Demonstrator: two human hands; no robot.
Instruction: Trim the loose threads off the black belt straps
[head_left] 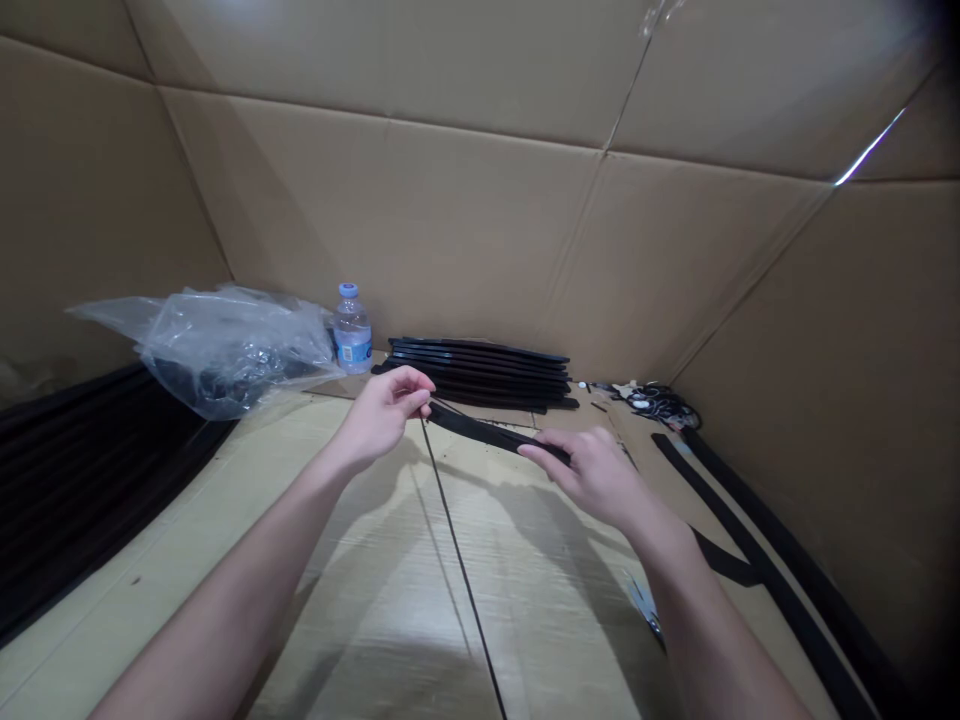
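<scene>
A long black strip [480, 430] is held between both hands above a cardboard-covered table [420, 590]. My left hand [386, 410] pinches the strip's left end with thumb and fingers. My right hand [592, 470] grips the strip's right part from above. A thin black cord [457, 560] hangs from the strip near my left hand and runs down across the cardboard toward me.
A stack of black strips [487, 372] lies at the back by the cardboard wall. A small water bottle [352, 330] and a crumpled clear plastic bag [225, 345] sit at back left. Dark ribbed panels [82, 470] lie left; long black strips [757, 540] and tangled cables [660, 403] right.
</scene>
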